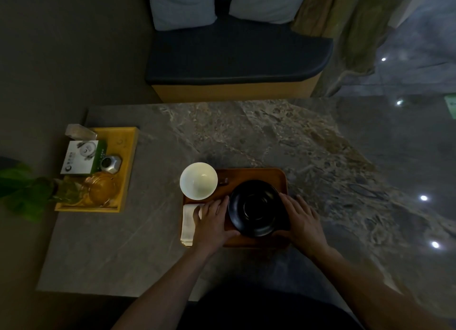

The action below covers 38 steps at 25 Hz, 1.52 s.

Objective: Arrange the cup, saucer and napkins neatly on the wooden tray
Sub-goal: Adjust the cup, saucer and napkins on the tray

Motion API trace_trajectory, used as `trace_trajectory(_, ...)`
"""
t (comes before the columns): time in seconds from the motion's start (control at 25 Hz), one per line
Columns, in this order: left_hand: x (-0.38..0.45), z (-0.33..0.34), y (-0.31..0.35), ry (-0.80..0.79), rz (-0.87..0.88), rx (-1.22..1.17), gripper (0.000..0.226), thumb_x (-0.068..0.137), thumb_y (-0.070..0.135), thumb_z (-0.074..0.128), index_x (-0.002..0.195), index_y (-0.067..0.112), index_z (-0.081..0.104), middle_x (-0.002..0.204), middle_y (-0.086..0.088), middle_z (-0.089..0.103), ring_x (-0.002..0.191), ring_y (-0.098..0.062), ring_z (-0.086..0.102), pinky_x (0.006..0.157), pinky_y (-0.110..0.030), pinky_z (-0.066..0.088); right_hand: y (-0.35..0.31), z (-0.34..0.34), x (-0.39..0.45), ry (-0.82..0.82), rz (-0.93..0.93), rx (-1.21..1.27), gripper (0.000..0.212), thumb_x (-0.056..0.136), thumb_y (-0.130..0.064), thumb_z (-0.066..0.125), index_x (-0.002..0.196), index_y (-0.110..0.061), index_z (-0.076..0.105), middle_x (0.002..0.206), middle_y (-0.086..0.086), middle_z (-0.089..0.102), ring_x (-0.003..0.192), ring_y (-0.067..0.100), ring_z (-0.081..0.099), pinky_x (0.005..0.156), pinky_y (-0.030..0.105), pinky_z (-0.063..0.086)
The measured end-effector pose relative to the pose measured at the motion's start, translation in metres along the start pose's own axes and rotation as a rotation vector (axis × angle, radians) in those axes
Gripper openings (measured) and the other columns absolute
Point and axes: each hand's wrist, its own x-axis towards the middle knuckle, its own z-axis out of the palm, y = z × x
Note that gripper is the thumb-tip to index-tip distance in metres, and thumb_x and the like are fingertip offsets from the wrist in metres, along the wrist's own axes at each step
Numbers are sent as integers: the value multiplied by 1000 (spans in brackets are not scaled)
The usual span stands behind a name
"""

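A black saucer (256,207) lies on the brown wooden tray (261,175), toward its near right side. My left hand (212,221) grips the saucer's left rim and my right hand (302,221) grips its right rim. A white cup (198,181) stands upright on the tray's far left corner, its dark handle pointing right. Folded white napkins (188,225) lie along the tray's left side, partly under my left hand.
The tray rests on a stone-topped table (246,132). A yellow tray (125,157) at the left holds a white box, a metal pot and a glass teapot. Green leaves (22,189) stick in from the left edge. A cushioned bench (234,58) stands beyond the table.
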Motion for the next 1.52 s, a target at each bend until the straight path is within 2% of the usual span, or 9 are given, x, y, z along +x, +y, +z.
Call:
trace_trajectory(0.36, 1, -2, -6, -6, -7, -37, 101, 75, 64, 65, 152, 33, 9, 156, 7, 27, 144, -17, 19, 114, -50, 6, -4, 3, 2, 5, 47, 15, 107, 66, -70, 67, 149, -45, 5, 157, -12, 27, 147, 28, 16, 113, 53, 21)
trace_trajectory(0.92, -3, -5, -5, 11, 8, -56, 97, 77, 63, 64, 152, 33, 11, 158, 6, 26, 146, -17, 16, 115, -50, 0, -6, 2, -2, 16, 40, 47, 105, 66, -74, 62, 150, -39, 9, 157, -10, 27, 148, 25, 14, 115, 52, 20)
trace_trajectory(1.2, -1, -8, -5, -3, -9, -76, 97, 77, 62, 65, 152, 34, 10, 157, 7, 26, 146, -16, 17, 116, -55, 1, -8, 4, -1, 21, 74, 22, 105, 65, -75, 63, 148, -45, 7, 155, -14, 29, 146, 26, 17, 112, 66, 12)
trace_trajectory(1.52, 0, -8, -7, -3, -12, -107, 98, 76, 62, 66, 152, 36, 10, 157, 7, 27, 145, -17, 17, 114, -58, -1, -10, 5, -1, 22, 70, 25, 106, 65, -73, 64, 148, -46, 4, 156, -13, 28, 146, 28, 17, 113, 67, 11)
